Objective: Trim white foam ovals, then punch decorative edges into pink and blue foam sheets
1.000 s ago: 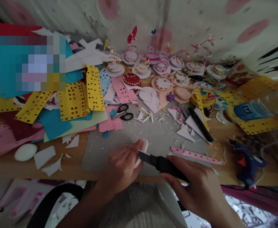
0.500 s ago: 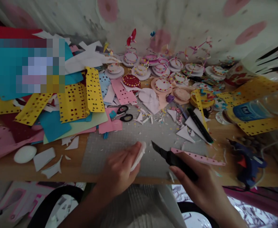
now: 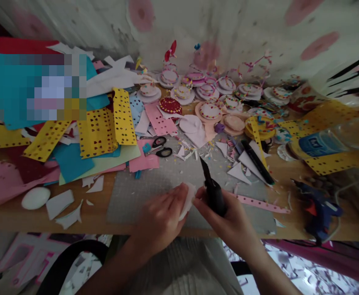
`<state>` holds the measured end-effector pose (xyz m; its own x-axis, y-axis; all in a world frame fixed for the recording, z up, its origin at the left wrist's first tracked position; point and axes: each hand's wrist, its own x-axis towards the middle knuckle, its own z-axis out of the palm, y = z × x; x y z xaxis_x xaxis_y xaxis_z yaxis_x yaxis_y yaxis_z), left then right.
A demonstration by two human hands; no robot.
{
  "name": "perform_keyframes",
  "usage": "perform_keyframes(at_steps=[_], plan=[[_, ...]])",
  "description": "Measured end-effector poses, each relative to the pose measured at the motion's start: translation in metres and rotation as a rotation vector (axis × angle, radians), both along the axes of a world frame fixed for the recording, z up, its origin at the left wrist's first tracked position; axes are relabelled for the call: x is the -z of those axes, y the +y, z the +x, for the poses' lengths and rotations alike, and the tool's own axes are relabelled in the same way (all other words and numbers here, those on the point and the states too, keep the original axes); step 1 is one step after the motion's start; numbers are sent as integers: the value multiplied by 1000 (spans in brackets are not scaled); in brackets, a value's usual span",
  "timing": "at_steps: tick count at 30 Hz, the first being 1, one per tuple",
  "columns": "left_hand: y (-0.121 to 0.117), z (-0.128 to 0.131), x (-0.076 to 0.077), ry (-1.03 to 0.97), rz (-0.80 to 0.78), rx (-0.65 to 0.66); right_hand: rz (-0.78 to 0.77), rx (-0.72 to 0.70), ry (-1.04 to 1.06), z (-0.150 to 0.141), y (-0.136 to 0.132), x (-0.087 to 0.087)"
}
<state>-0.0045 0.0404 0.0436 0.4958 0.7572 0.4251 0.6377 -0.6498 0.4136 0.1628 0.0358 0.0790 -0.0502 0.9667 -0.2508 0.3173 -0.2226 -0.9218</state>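
While both hands work low over the near edge of the table (image 3: 95,219), the left hand (image 3: 163,211) has its fingers closed on a small white piece (image 3: 188,200), pinching it just above the grey cutting mat (image 3: 136,192). The right hand (image 3: 224,215) grips a black cutter knife (image 3: 215,197) — its dark blade (image 3: 205,169) points up and away from the person, clear of the white piece. The right fingertips come right up to the piece's edge (whether they touch it, I can't tell from here).

Beside the right hand, a pink dotted strip (image 3: 260,203) lies across the mat. Farther up are white scraps (image 3: 239,172), a dark marker (image 3: 258,163) and black-handled scissors (image 3: 157,152), these last resting by some pink sheet (image 3: 144,162).

On the left, yellow dotted strips (image 3: 98,131) lie heaped over blue sheets (image 3: 75,162), with a white oval (image 3: 36,198) near the table's front. Small hat-like pieces (image 3: 210,110) crowd the back, one of them dark red (image 3: 170,105) with a beaded rim. Over on the right — past the marker — sit a blue glue gun (image 3: 319,213) and a clear bottle with a blue label (image 3: 320,144).
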Motion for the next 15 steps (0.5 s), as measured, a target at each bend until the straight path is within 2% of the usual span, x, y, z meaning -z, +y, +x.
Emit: perform_keyframes(at_steps=[5,10,13,15], plan=[[1,-3,-1,-1,-14,29,-46,25,58,-1,0,2],[1,-7,5,-70,-76,26,-150,248,133,9,9,8],[3,-11,5,-155,-183,24,-153,286,102,18,11,14],[5,-16,2,-218,-333,-2,-142,263,65,22,9,17]])
